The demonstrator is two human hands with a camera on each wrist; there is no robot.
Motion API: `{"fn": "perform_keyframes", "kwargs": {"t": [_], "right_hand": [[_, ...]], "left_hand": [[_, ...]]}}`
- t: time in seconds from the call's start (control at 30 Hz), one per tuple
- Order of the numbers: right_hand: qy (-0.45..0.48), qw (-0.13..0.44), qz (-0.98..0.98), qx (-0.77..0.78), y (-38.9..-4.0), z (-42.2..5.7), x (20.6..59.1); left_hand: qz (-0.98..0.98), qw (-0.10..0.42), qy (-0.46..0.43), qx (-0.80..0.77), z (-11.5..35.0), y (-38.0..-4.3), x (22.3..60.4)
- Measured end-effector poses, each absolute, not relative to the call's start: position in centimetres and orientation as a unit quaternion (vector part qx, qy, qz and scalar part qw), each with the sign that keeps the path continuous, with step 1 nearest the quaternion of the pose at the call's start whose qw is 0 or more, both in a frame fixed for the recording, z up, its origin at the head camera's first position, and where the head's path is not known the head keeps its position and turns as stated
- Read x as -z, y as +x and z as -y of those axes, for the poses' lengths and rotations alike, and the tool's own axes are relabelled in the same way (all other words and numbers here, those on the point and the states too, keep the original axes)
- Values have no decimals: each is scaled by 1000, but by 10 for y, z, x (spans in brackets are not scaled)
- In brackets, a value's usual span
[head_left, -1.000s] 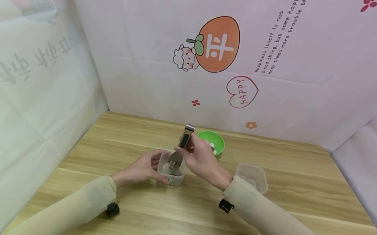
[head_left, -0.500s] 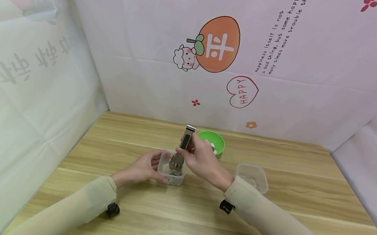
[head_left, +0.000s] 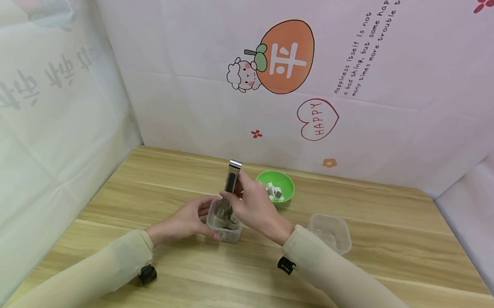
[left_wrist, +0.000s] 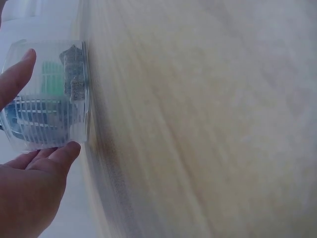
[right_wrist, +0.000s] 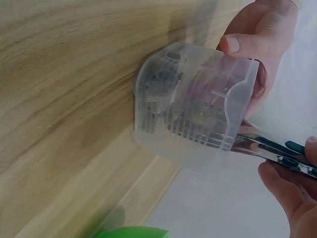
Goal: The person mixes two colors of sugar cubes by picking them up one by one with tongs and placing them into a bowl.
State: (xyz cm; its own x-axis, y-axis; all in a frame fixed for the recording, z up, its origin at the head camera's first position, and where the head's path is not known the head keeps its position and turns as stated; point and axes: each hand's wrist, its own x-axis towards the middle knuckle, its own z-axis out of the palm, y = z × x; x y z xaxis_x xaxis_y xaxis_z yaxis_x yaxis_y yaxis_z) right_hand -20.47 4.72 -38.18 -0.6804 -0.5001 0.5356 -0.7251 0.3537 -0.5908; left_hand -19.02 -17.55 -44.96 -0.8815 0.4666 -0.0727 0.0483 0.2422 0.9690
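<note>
Fingers and thumb of your right hand [head_left: 253, 207] are clamped on a pair of metal tongs [head_left: 232, 181], held steeply with the handle end up and the tips down inside the clear box [head_left: 231, 237]. Your left hand [head_left: 185, 219] is wrapped round the left side of that box, thumb along the near wall and fingers behind, holding it upright on the wooden desk [head_left: 262, 290]. Small grey pieces [left_wrist: 73, 72] lie at the bottom of the box, seen through its wall; whether the tong tips have caught one, you cannot tell from these views.

Beyond the box and to its right sits a green bowl [head_left: 287, 181], with white and grey cubes [head_left: 274, 192] in it. Well to the right of the box stands a second clear container [head_left: 344, 233].

The step in hand looks like seeking a grip on a piece inside the box. The next move probably calls for squeezing the tongs firmly on one piece and lifting straight up past the rim, while your left hand steadies the box.
</note>
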Motion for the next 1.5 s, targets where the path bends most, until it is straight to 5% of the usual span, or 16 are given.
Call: {"fn": "perform_keyframes", "kwargs": {"t": [0.63, 0.93, 1.5], "right_hand": [[368, 141, 795, -461, -201, -50, 376], [325, 204, 771, -508, -199, -74, 348], [210, 290, 832, -424, -254, -151, 336]], "left_hand": [[-765, 180, 174, -594, 175, -189, 448], [-759, 177, 177, -601, 175, -190, 449], [-770, 177, 174, -588, 174, -192, 453]]}}
